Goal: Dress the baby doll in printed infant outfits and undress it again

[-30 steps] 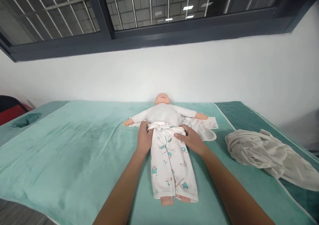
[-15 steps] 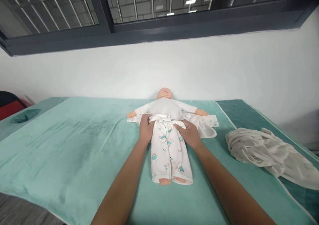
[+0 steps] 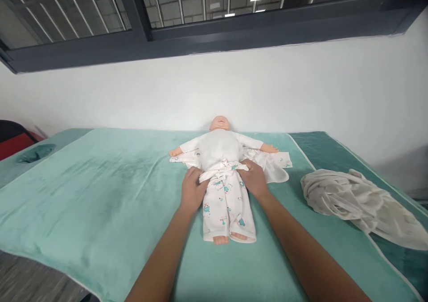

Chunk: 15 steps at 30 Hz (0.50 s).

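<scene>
A baby doll point(image 3: 219, 141) lies on its back, arms spread, in a white long-sleeved top. White printed baby pants point(image 3: 227, 204) cover its legs, and the feet show at the cuffs. My left hand point(image 3: 194, 187) is closed on the waistband at the doll's hip on the left. At the opposite hip, my right hand point(image 3: 253, 177) pinches the waistband's other side. The waistband looks bunched and folded across the lower belly. Beneath the doll's torso and arms is a spread white printed garment point(image 3: 272, 164), partly hidden by the body.
A teal padded bedspread point(image 3: 100, 195) lies under everything. To the right rests a crumpled pile of off-white cloth point(image 3: 351, 199). A red and black object point(image 3: 15, 139) stands at the far left. Behind the doll rises a white wall point(image 3: 214, 88) below a dark-framed window point(image 3: 214, 34).
My left hand has moved down toward the doll's feet, pulling the waistband lower on its side. More of the white top shows. My right hand keeps its hold with little movement.
</scene>
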Tool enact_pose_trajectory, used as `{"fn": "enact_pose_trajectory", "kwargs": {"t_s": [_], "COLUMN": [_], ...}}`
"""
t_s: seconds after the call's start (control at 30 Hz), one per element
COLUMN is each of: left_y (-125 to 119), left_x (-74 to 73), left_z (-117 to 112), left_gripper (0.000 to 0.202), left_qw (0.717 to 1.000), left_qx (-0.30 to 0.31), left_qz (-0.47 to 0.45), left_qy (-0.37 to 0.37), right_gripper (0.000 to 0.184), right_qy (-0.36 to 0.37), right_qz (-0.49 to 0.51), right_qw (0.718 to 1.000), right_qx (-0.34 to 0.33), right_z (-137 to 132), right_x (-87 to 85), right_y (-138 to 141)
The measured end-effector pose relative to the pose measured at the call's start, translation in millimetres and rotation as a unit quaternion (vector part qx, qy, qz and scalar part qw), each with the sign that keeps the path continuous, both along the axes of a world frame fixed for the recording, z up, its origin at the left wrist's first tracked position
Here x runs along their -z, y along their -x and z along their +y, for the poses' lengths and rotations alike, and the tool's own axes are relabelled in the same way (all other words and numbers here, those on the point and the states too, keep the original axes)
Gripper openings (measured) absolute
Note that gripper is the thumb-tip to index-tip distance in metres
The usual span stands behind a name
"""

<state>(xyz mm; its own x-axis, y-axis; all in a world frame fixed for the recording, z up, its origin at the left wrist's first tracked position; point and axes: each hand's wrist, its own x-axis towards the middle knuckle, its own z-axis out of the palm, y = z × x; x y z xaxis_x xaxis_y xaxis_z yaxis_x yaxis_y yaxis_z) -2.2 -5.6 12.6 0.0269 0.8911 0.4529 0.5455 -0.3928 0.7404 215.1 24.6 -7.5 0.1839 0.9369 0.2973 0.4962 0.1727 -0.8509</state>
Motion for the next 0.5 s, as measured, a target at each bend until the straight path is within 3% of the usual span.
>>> {"fn": "enact_pose_trajectory", "kwargs": {"t_s": [0.17, 0.5], "left_y": [0, 3], "left_x": [0.1, 4.9], "left_z": [3, 5], "left_gripper": [0.025, 0.019], "left_qw": [1.000, 1.000], "left_qx": [-0.009, -0.001], "left_qz": [0.016, 0.012], "left_qy": [0.023, 0.023], "right_gripper": [0.025, 0.037], "right_qy": [0.017, 0.054], "right_qz": [-0.012, 0.007], "right_qw": [1.000, 0.998], "right_qx": [0.017, -0.040], "right_z": [-12, -51], "right_x": [-7.5, -21.1], "right_y": [1, 6]}}
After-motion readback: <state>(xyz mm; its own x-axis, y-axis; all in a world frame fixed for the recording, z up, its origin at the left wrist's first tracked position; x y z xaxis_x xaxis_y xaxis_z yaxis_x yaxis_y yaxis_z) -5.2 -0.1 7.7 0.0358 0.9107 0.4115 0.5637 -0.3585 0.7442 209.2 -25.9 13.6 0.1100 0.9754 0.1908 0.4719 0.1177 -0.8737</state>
